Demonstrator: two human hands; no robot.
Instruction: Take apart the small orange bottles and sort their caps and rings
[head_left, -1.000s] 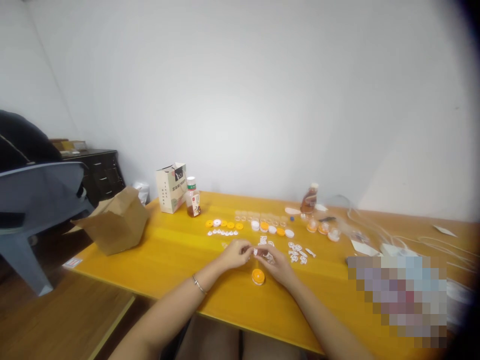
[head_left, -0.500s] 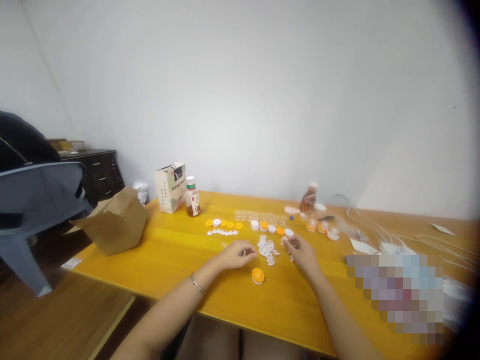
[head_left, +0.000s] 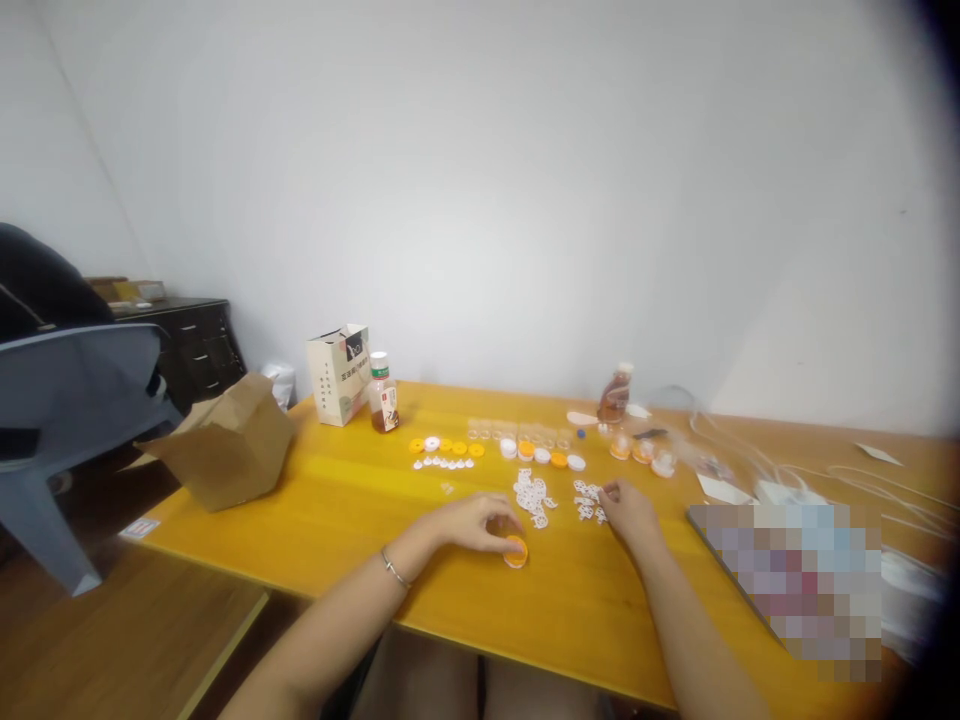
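My left hand (head_left: 480,522) curls over a round orange-and-white piece (head_left: 516,557) lying on the table, its thumb and fingers closed around the top edge. My right hand (head_left: 632,512) has its fingertips pinched together at a small group of white perforated plastic pieces (head_left: 582,501); whether one is between them I cannot make out. Between the hands lies a bigger pile of the same white pieces (head_left: 534,492). Behind it runs a row of white and orange round caps (head_left: 559,460).
Farther back are clear cups (head_left: 517,435), yellow discs (head_left: 476,451), small white cone-shaped parts (head_left: 448,463) and a drink bottle (head_left: 384,395). Left stand a paper bag (head_left: 334,380) and an open cardboard box (head_left: 232,445). A second bottle (head_left: 615,393) and cables (head_left: 847,480) are at right.
My left hand has moved slightly right and down onto the orange piece. My right hand has shifted right, uncovering the small group of white pieces.
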